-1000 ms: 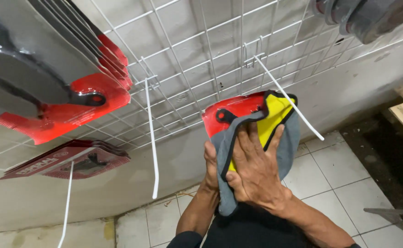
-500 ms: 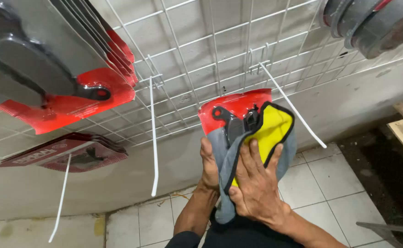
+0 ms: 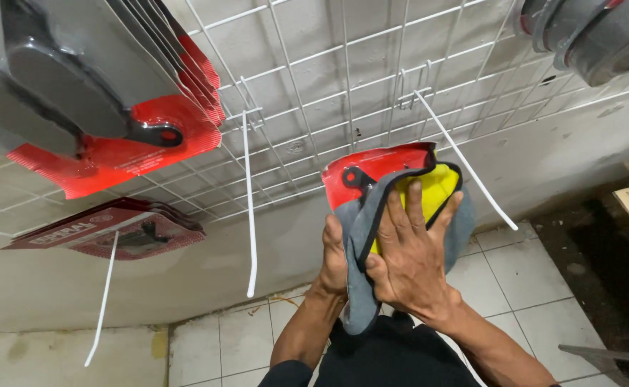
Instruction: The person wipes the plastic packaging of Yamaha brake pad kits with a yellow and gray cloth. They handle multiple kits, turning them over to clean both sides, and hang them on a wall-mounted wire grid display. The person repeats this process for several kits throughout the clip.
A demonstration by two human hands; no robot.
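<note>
Close under your chin, your right hand (image 3: 409,266) presses a yellow-and-grey cloth (image 3: 429,197), fingers spread, against the red packaged item (image 3: 375,170) that your left hand (image 3: 334,254) grips from behind. White hooks (image 3: 465,170) flank it with open wall between, below the wire grid (image 3: 343,93). Since a second ago, the package sits lower and more covered.

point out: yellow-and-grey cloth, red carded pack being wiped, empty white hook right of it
yellow-and-grey cloth (image 3: 433,188), head view, yellow face above the fingers
red carded pack (image 3: 372,166), head view, red card's upper part
empty white hook (image 3: 465,168), head view, mid-rod
</note>
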